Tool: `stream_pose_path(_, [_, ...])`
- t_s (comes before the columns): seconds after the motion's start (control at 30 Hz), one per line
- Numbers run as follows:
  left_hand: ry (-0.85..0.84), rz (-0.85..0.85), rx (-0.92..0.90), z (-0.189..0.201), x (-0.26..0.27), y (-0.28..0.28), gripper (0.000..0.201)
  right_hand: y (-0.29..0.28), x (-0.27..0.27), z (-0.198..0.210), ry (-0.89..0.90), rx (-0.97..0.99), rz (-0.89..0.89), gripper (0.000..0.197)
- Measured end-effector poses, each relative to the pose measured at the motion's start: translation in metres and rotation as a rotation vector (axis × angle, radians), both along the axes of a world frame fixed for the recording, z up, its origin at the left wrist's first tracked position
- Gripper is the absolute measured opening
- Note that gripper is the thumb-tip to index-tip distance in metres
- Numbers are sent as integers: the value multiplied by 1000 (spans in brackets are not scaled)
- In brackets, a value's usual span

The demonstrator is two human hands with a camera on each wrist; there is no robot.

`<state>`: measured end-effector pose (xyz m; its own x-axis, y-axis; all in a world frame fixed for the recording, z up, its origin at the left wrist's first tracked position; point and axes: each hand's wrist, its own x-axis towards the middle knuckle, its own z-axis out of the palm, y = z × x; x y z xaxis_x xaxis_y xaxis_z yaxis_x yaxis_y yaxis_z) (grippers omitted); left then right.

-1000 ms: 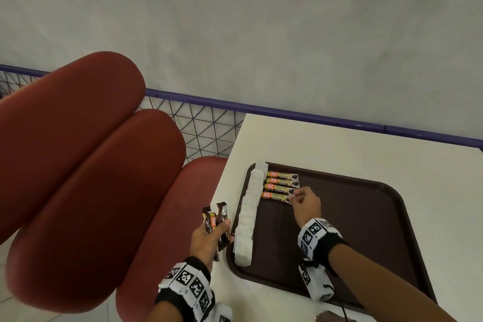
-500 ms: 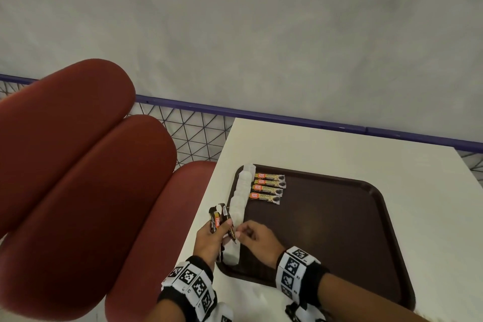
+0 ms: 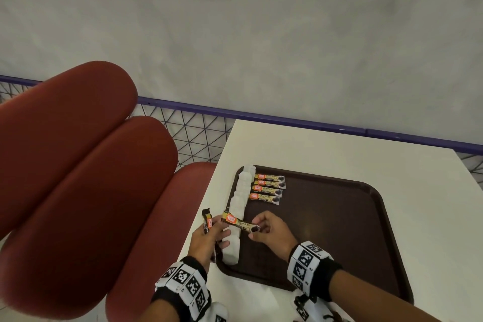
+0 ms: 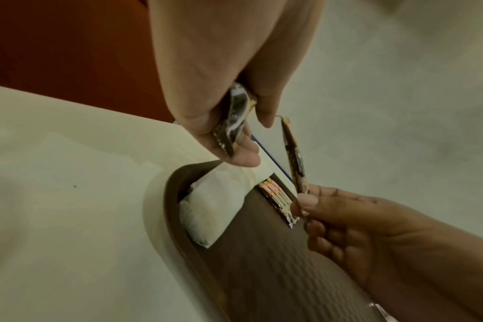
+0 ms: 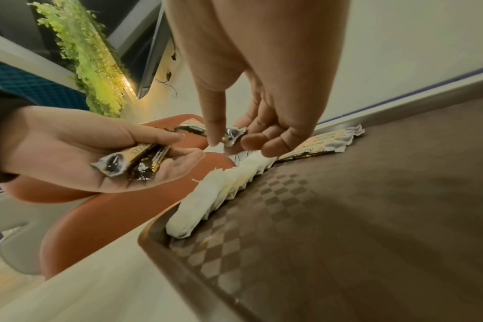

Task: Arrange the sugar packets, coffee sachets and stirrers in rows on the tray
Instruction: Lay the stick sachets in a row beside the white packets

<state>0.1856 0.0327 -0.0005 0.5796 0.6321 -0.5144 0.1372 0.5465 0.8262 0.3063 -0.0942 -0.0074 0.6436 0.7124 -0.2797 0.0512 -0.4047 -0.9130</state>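
Observation:
A brown tray (image 3: 339, 217) lies on the white table. Along its left edge runs a row of white sugar packets (image 3: 241, 204). Several coffee sachets (image 3: 269, 188) lie stacked in a row beside them. My right hand (image 3: 257, 230) pinches one coffee sachet (image 3: 240, 223) by its dark end and holds it slanted over the sugar packets. In the right wrist view that pinched end (image 5: 233, 135) shows between thumb and fingers. My left hand (image 3: 217, 232), at the tray's left rim, grips a few more sachets (image 5: 135, 161), which stick up from it (image 3: 207, 222).
A red padded seat (image 3: 78, 178) fills the left, close to the table edge (image 3: 209, 204). A purple rail with wire mesh (image 3: 261, 117) runs behind the table, under a grey wall. The tray's brown floor (image 5: 345, 217) stretches bare to the right of the rows.
My right hand left the sachet row on the tray, came back to my left hand, and has drawn one sachet out of its bunch. The left hand moved nearer the tray.

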Motion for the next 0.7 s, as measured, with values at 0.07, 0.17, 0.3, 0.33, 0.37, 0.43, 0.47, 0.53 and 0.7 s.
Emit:
stream_pose_path(0.07, [18,5,7,1,0,1,14,-4,2,2,-35,10,25,28])
stream_pose_path(0.17, [29,-12,12,5,2,-2,20,-7,4,2,-69,23,27,27])
stream_pose_path(0.3, [46,-49,26,6,6,-7,17,-10,7,0,-75,31,33,28])
stream_pose_path(0.33, [50,-53,37,6,7,-7,18,-10,7,-1,-55,45,32,28])
stream_pose_path(0.37, [53,-52,48,5,8,-6,19,-11,7,-1,-27,69,20,26])
stream_pose_path(0.43, [57,-47,61,3,10,-4,21,-12,9,-1,36,122,-25,22])
stream_pose_path(0.47, [60,-43,65,3,10,-3,22,-12,10,-1,59,140,-39,20])
stream_pose_path(0.53, [59,-33,68,1,11,-2,21,-12,14,-1,65,136,-31,14])
stream_pose_path(0.7, [38,0,64,1,14,-3,11,-8,32,-4,-51,77,-140,10])
